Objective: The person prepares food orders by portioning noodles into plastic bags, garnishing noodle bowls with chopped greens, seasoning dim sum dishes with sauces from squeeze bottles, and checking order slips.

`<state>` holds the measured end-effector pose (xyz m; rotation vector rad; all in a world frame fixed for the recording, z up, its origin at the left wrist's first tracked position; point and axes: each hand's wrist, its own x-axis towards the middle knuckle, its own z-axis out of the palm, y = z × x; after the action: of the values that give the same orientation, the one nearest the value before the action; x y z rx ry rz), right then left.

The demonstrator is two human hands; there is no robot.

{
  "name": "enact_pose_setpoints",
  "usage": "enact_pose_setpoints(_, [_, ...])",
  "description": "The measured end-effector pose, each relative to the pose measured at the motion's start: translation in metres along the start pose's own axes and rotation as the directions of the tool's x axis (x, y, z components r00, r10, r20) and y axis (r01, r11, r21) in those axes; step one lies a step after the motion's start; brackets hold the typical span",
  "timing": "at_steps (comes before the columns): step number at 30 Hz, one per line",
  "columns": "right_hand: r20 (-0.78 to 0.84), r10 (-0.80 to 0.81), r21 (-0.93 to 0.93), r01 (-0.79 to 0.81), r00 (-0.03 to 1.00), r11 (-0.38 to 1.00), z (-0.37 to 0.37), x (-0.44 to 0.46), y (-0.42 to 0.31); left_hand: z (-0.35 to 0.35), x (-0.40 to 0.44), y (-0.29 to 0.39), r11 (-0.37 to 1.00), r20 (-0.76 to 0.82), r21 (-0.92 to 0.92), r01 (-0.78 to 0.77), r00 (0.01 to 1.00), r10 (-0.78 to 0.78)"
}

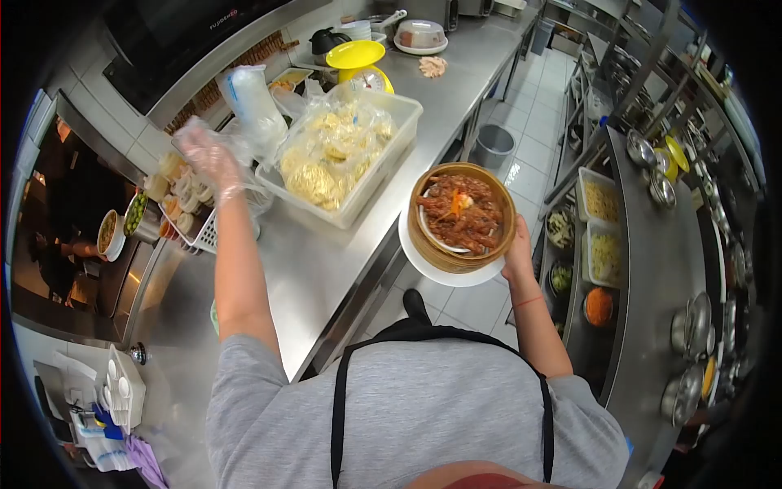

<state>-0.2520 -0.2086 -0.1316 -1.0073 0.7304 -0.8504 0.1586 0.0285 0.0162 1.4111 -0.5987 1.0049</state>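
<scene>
My right hand (518, 251) grips the right edge of a white plate (423, 265). On that plate stands a round bamboo steamer (493, 253), holding a dish of brown, sauced chicken feet (468, 216) with an orange garnish on top. My left hand (208, 155), in a clear plastic glove, reaches over the counter's back edge beside small containers (171, 167). Its fingers are blurred, so I cannot make out whether they hold anything. Just right of it lie crumpled clear bags, and a translucent tub (379, 183) filled with bagged yellow noodles (314, 175).
A yellow kitchen scale (356, 57) stands behind the tub on the steel counter (285, 273). A grey bin (494, 147) sits on the tiled floor. Shelving with food tubs (603, 253) and metal bowls (662, 191) lines the right. Through the left opening another person is partly visible.
</scene>
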Motion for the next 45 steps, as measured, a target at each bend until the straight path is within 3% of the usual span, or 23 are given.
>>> enact_pose_setpoints(1, [0.012, -0.007, -0.001, 0.007, 1.0, 1.0, 0.005, 0.009, -0.001, 0.01, -0.018, -0.042, 0.99, 0.066, -0.133, 0.037, 0.997, -0.028])
enact_pose_setpoints(3, [0.022, -0.074, -0.012, 0.074, 0.997, 0.997, 0.013, 0.04, -0.009, 0.033, -0.055, -0.097, 0.994, 0.285, 0.112, -0.013, 0.958, -0.02])
enact_pose_setpoints(4, [0.061, -0.068, 0.054, 0.065, 0.996, 0.996, 0.016, 0.058, -0.013, 0.038, -0.072, -0.101, 0.881, 0.422, 0.449, -0.15, 0.905, -0.061])
enact_pose_setpoints(6, [0.078, -0.055, 0.049, 0.052, 0.995, 0.997, 0.028, 0.088, -0.031, 0.045, -0.086, -0.089, 0.668, 0.715, 0.678, -0.306, 0.483, -0.505])
enact_pose_setpoints(10, [0.12, -0.06, 0.072, 0.051, 0.991, 0.996, 0.054, 0.147, -0.05, 0.028, -0.12, -0.152, 0.678, 0.763, 0.634, -0.371, 0.438, -0.475])
enact_pose_setpoints(12, [0.129, -0.043, 0.079, 0.033, 0.991, 0.996, 0.066, 0.174, -0.053, 0.031, -0.108, -0.145, 0.643, 0.697, 0.66, -0.389, -0.006, -0.718])
enact_pose_setpoints(13, [0.16, -0.034, 0.077, 0.021, 0.987, 0.997, 0.073, 0.188, -0.053, 0.033, -0.113, -0.15, 0.623, 0.677, 0.683, -0.381, 0.012, -0.736])
enact_pose_setpoints(14, [0.172, -0.04, 0.09, 0.025, 0.984, 0.996, 0.08, 0.202, -0.053, 0.037, -0.125, -0.161, 0.628, 0.688, 0.72, -0.295, 0.191, -0.7])
enact_pose_setpoints(16, [0.212, -0.034, 0.106, 0.012, 0.977, 0.994, 0.09, 0.23, -0.051, 0.037, -0.128, -0.161, 0.616, 0.641, 0.761, -0.205, 0.385, -0.664])
enact_pose_setpoints(21, [0.358, -0.022, 0.082, -0.008, 0.933, 0.997, 0.135, 0.292, -0.045, 0.035, -0.083, -0.106, 0.455, 0.567, 0.69, -0.563, 0.03, -0.823])
enact_pose_setpoints(25, [0.533, 0.079, 0.062, -0.131, 0.843, 0.989, 0.179, 0.325, -0.042, 0.034, -0.055, -0.076, 0.372, 0.411, 0.82, -0.436, -0.004, -0.912])
enact_pose_setpoints(27, [0.564, 0.124, 0.014, -0.16, 0.816, 0.987, 0.205, 0.336, -0.041, 0.034, -0.038, -0.034, 0.572, 0.586, 0.809, -0.136, 0.262, -0.767])
enact_pose_setpoints(28, [0.623, 0.154, 0.027, -0.218, 0.767, 0.976, 0.214, 0.347, -0.035, 0.038, -0.032, -0.019, 0.544, 0.558, 0.828, -0.131, 0.274, -0.783])
enact_pose_setpoints(30, [0.684, 0.172, 0.027, -0.261, 0.709, 0.965, 0.235, 0.354, -0.029, 0.053, -0.03, 0.001, 0.59, 0.493, 0.805, 0.055, 0.491, -0.718])
enact_pose_setpoints(31, [0.72, 0.18, 0.027, -0.287, 0.67, 0.958, 0.244, 0.356, -0.026, 0.06, -0.033, 0.006, 0.571, 0.473, 0.819, 0.06, 0.494, -0.73])
enact_pose_setpoints(33, [0.752, 0.22, 0.007, -0.341, 0.622, 0.94, 0.26, 0.357, -0.018, 0.074, -0.042, 0.011, 0.646, 0.308, 0.467, 0.604, 0.573, -0.759])
enact_pose_setpoints(34, [0.745, 0.241, -0.025, -0.336, 0.622, 0.942, 0.267, 0.355, -0.016, 0.08, -0.046, 0.011, 0.59, 0.284, 0.343, 0.731, 0.518, -0.807])
enact_pose_setpoints(36, [0.756, 0.264, -0.074, -0.322, 0.599, 0.944, 0.277, 0.353, -0.014, 0.076, -0.07, -0.022, 0.609, 0.202, 0.224, 0.761, 0.575, -0.793])
enact_pose_setpoints(39, [0.8, 0.271, -0.075, -0.36, 0.535, 0.93, 0.283, 0.366, 0.007, 0.088, -0.078, -0.022, 0.624, 0.019, 0.087, 0.776, 0.625, -0.78])
enact_pose_setpoints(41, [0.818, 0.281, -0.077, -0.388, 0.502, 0.918, 0.285, 0.365, 0.012, 0.088, -0.087, -0.036, 0.552, -0.013, 0.763, 0.337, 0.861, -0.509])
enact_pose_setpoints(43, [0.776, 0.272, -0.057, -0.367, 0.569, 0.929, 0.282, 0.365, 0.016, 0.09, -0.127, -0.063, 0.48, 0.11, 0.871, 0.106, 0.91, -0.4])
enact_pose_setpoints(44, [0.79, 0.27, -0.077, -0.348, 0.55, 0.934, 0.28, 0.37, 0.021, 0.082, -0.145, -0.081, 0.473, 0.105, 0.874, 0.108, 0.909, -0.403])
enact_pose_setpoints(45, [0.792, 0.279, -0.085, -0.354, 0.544, 0.931, 0.278, 0.371, 0.022, 0.073, -0.163, -0.097, 0.253, 0.175, 0.967, -0.021, 0.775, -0.607])
